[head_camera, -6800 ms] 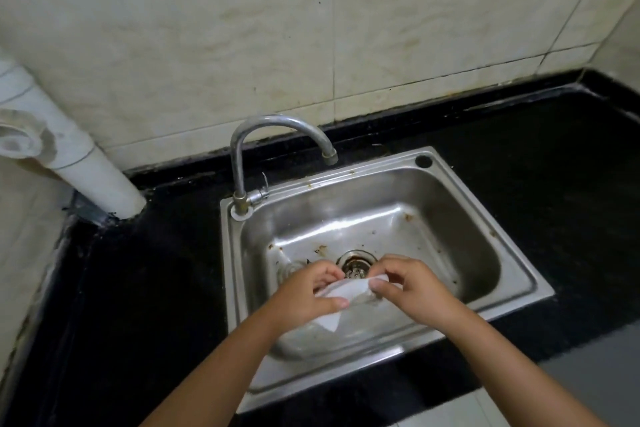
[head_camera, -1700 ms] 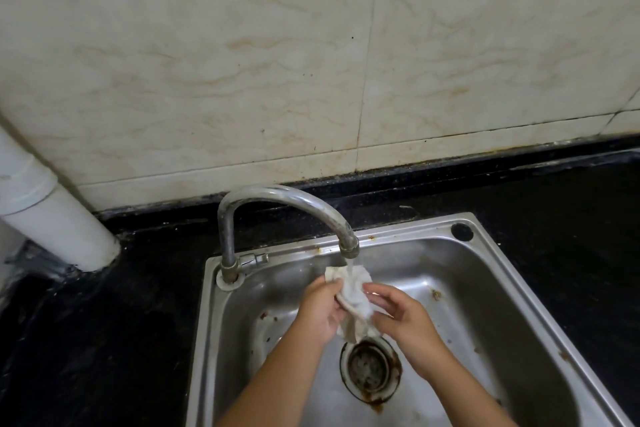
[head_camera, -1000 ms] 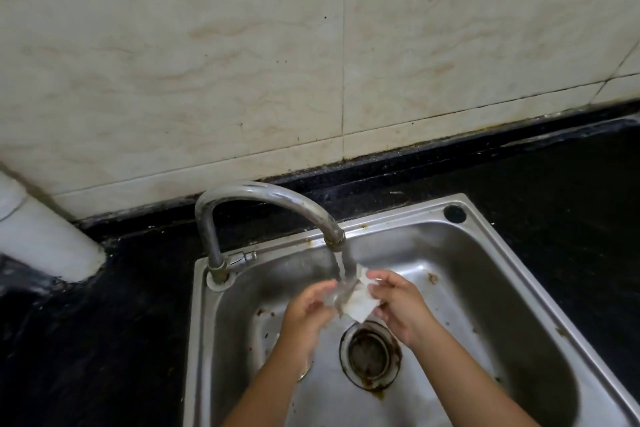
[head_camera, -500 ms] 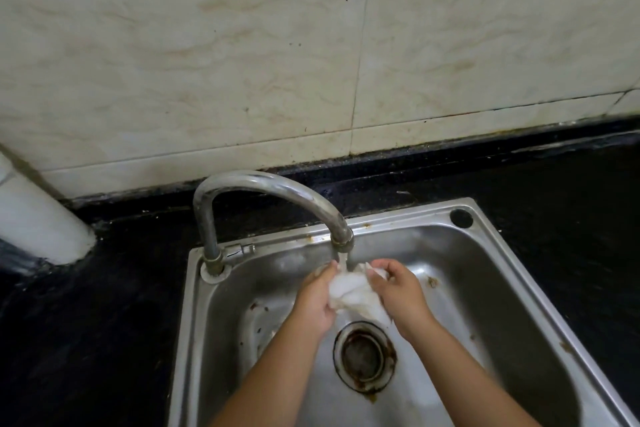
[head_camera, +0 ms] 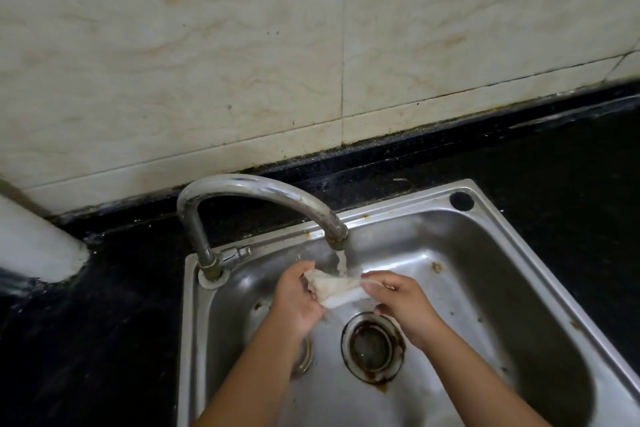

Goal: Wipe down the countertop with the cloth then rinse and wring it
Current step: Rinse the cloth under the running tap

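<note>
Hands met under the tap: the left hand gripped one end of the cloth and the right hand pinched the other, stretching it across the running water, presumably so the stream could rinse it through. One cloth, one faucet, one sink with a single drain; a second fitting beneath the left wrist was perhaps another plug. Around it lay the dark desk.

Stained, glossy steel sink
</note>
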A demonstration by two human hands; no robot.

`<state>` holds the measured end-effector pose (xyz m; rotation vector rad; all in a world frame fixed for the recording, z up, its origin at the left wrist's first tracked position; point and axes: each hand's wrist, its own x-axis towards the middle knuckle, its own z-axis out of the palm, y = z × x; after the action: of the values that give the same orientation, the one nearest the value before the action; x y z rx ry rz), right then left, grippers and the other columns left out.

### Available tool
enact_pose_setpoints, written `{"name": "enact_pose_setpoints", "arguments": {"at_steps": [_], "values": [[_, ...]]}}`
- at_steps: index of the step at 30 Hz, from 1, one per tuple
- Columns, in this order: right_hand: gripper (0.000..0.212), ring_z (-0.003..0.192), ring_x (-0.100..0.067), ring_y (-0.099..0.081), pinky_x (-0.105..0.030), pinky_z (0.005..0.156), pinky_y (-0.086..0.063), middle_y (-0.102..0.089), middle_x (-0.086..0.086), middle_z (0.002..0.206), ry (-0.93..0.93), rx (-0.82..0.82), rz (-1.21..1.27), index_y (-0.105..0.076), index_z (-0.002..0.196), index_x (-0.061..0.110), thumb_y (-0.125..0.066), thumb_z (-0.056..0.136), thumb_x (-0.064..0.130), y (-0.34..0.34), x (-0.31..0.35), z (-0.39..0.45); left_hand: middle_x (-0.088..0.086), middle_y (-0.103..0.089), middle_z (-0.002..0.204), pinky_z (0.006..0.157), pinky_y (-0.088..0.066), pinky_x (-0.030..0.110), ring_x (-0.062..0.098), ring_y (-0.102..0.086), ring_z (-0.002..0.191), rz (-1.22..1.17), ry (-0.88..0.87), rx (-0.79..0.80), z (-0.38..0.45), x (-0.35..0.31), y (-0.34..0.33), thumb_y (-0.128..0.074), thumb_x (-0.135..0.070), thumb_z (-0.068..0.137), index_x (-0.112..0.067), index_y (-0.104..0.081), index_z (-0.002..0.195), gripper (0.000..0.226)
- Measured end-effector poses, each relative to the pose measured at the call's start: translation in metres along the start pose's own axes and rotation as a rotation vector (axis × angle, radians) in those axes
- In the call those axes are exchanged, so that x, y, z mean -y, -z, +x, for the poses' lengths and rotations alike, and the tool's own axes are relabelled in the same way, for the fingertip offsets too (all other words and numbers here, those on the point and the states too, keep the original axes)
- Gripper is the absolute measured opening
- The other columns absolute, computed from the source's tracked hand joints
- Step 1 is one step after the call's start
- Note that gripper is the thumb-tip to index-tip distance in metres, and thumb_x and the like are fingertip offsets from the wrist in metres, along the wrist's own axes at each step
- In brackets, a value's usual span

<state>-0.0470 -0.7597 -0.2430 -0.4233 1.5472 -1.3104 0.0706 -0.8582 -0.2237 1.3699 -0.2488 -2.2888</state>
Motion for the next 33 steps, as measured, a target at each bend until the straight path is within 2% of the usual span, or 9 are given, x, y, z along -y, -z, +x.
{"name": "enact_pose_setpoints", "arguments": {"at_steps": [2,4,6,11,15,20,24,27,33], "values": [[0.014,0.066,-0.02,-0.055,-0.022,0.051,-0.046,-0.06,-0.008,0.074,-0.152,-0.041,0.206,-0.063,0.079,0.005,-0.054,0.089,0.006,0.0,-0.001,0.006,0.018,-0.048,0.076,0.072,-0.044,0.043,0.031,-0.049,0.072,0.048,-0.025,0.011,0.001,0.0,0.009,-0.034,0.004,0.079,0.0,-0.048,0.072,0.016],[0.011,0.083,-0.029,-0.059,-0.037,0.069,-0.052,-0.063,-0.015,0.088,-0.266,-0.122,0.398,-0.061,0.091,0.004,-0.051,0.091,0.011,-0.003,-0.003,0.011,0.021,-0.05,0.089,0.074,-0.044,0.042,0.034,-0.051,0.081,0.111,-0.045,0.024,0.004,0.002,0.018,-0.028,0.011,0.071,0.0,-0.048,0.083,0.026],[0.01,0.095,-0.034,-0.058,-0.045,0.082,-0.049,-0.061,-0.019,0.099,-0.297,-0.17,0.359,-0.059,0.091,0.008,-0.051,0.092,0.014,-0.006,-0.003,0.014,0.022,-0.051,0.097,0.071,-0.047,0.04,0.033,-0.052,0.083,0.149,-0.05,0.007,0.006,0.004,0.024,-0.026,0.016,0.076,-0.004,-0.047,0.095,0.035],[0.013,0.093,-0.031,-0.056,-0.034,0.06,-0.048,-0.057,-0.016,0.103,-0.305,-0.243,0.243,-0.054,0.103,0.008,-0.048,0.094,0.016,-0.009,0.008,0.013,0.019,-0.061,0.089,0.051,-0.056,0.029,0.028,-0.059,0.08,0.263,0.001,0.031,-0.007,0.008,0.023,-0.05,0.006,0.086,0.002,-0.056,0.093,0.01],[0.015,0.079,-0.024,-0.055,-0.031,0.059,-0.047,-0.057,-0.011,0.088,-0.273,-0.248,0.17,-0.057,0.088,0.009,-0.047,0.094,0.018,-0.009,0.007,0.006,0.018,-0.062,0.093,0.064,-0.051,0.041,0.029,-0.06,0.082,0.191,-0.062,0.008,-0.009,0.008,0.021,-0.048,0.004,0.088,-0.003,-0.054,0.108,0.022],[0.03,0.068,-0.017,-0.045,-0.027,0.065,-0.038,-0.048,-0.009,0.072,0.082,-0.115,-0.297,-0.052,0.072,0.001,-0.046,0.094,0.021,-0.002,0.009,-0.002,0.009,-0.06,0.096,0.067,-0.049,0.041,0.027,-0.059,0.082,0.247,-0.194,-0.022,-0.011,0.009,0.022,-0.048,0.006,0.088,-0.021,-0.047,0.115,0.038],[0.026,0.065,-0.014,-0.047,-0.027,0.066,-0.04,-0.049,-0.005,0.069,0.137,0.083,-0.237,-0.053,0.072,0.009,-0.049,0.094,0.022,-0.003,0.018,-0.004,0.014,-0.059,0.099,0.075,-0.047,0.04,0.028,-0.058,0.087,0.607,-0.266,0.032,-0.012,0.009,0.025,-0.052,0.008,0.084,-0.018,-0.056,0.091,0.028],[0.027,0.055,-0.003,-0.051,-0.018,0.058,-0.043,-0.054,0.006,0.061,0.096,0.156,-0.174,-0.055,0.07,0.014,-0.044,0.095,0.013,-0.003,0.022,-0.005,0.008,-0.064,0.091,0.089,-0.045,0.038,0.025,-0.059,0.092,0.922,-0.19,0.139,-0.018,0.012,0.025,-0.062,0.007,0.078,-0.016,-0.062,0.08,0.023],[0.026,0.049,-0.004,-0.054,-0.015,0.048,-0.044,-0.054,0.007,0.051,-0.04,0.219,0.131,-0.044,0.069,0.008,-0.037,0.094,0.006,0.009,0.018,-0.005,0.012,-0.064,0.095,0.081,-0.05,0.033,0.023,-0.062,0.084,0.814,-0.207,0.063,-0.016,0.01,0.028,-0.064,0.01,0.076,-0.014,-0.064,0.083,0.025]]}}
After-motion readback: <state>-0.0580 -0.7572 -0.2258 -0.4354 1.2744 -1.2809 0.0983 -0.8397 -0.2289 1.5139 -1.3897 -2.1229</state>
